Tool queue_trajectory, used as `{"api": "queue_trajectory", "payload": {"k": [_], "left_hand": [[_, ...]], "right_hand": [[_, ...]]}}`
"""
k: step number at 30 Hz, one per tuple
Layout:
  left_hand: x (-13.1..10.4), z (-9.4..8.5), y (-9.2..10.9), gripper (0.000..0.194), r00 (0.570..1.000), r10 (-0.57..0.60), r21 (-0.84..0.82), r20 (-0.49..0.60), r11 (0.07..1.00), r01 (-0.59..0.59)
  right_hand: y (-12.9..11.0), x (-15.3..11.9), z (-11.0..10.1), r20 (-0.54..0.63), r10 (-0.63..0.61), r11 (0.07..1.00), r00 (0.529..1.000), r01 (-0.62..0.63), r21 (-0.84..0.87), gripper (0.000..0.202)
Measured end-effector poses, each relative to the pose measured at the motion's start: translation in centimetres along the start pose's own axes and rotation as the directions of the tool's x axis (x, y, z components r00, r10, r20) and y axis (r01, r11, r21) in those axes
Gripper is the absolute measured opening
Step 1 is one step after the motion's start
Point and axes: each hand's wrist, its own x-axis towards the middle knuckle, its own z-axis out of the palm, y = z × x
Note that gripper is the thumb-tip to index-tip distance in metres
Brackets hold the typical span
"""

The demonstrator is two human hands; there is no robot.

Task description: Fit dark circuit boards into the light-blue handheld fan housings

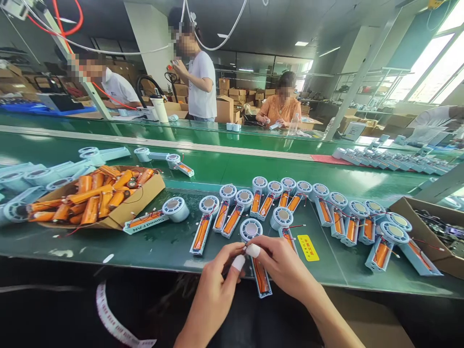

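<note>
A light-blue handheld fan (251,228) lies at the table's front edge, round head away from me, its open handle holding an orange-wrapped battery (260,276). Over its neck, my left hand (216,282) and my right hand (284,263) meet, thumbs and fingertips pinched together. White covers wrap both thumb tips. Whatever is between the fingertips is tiny and mostly hidden; it may be a wire end. Just right of my right hand lies another fan (282,218) with loose red wires, beside a yellow label card (307,248).
Several similar fans (358,209) fan out across the green table (152,249). A cardboard tray (145,195) of orange batteries stands left, and a box (409,205) of dark parts right. A paper strip (112,319) hangs below the edge. Co-workers (201,77) are across the line.
</note>
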Motion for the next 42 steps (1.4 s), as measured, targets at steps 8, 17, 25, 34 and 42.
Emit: {"api": "queue_trajectory", "payload": {"k": [8,17,25,34,42], "left_hand": [[-0.5,1.2,-1.5,0.055,0.988,-0.146,-0.1,-0.055,0.985,0.14],[0.6,2.5,0.0,0.07,0.892,-0.297,-0.512,0.341,0.737,0.441],[0.0,3.9,0.5,0.063,0.883,-0.414,-0.625,0.222,0.635,0.455],[-0.4,3.1,-0.1,0.041,0.985,-0.169,-0.341,0.033,0.925,0.17],[-1.0,3.0,0.3,0.039,0.995,0.035,-0.254,0.093,0.967,-0.011]], "right_hand": [[1.0,-0.8,0.7,0.116,0.263,0.816,0.958,-0.285,0.503,0.025],[-1.3,-2.9,0.5,0.174,0.025,0.828,0.984,-0.118,0.548,0.022],[0.5,-3.7,-0.4,0.113,0.027,0.685,0.993,-0.101,0.721,0.024],[1.0,-3.5,1.1,0.019,0.12,0.526,0.993,-0.08,0.847,0.028],[0.4,-3.6,1.5,0.074,0.238,0.288,0.968,-0.143,0.947,0.037]]}}
